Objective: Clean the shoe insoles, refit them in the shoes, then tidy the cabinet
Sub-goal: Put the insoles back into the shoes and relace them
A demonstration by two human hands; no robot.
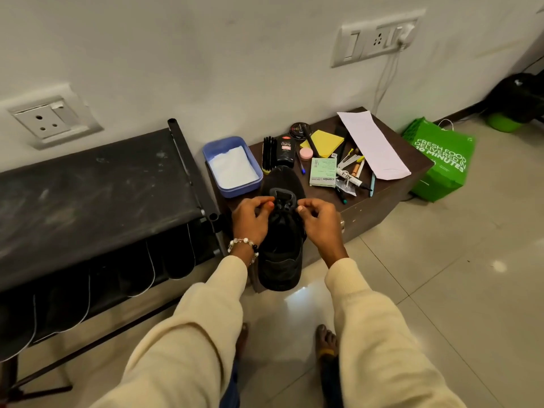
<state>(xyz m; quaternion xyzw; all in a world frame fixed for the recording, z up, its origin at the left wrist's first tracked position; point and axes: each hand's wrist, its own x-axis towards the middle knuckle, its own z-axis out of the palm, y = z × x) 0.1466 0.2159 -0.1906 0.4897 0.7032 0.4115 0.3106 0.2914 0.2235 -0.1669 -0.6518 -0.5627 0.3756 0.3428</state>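
Note:
A black shoe (281, 260) lies on the front edge of the low brown cabinet (382, 201), its heel towards me and hanging over the edge. My left hand (253, 220) pinches the left side of the shoe's lacing near the tongue. Opposite it, my right hand (319, 220) pinches the right side. Both hands have curled fingers. The inside of the shoe is dark, and I cannot tell whether an insole lies in it.
On the cabinet stand a blue tub (232, 166) with a white cloth, a shoe brush (268, 154), a polish bottle (285, 150), sticky notes (325, 142), pens and a paper sheet (372, 144). A black shoe rack (97, 187) is left. A green bag (441, 163) stands right.

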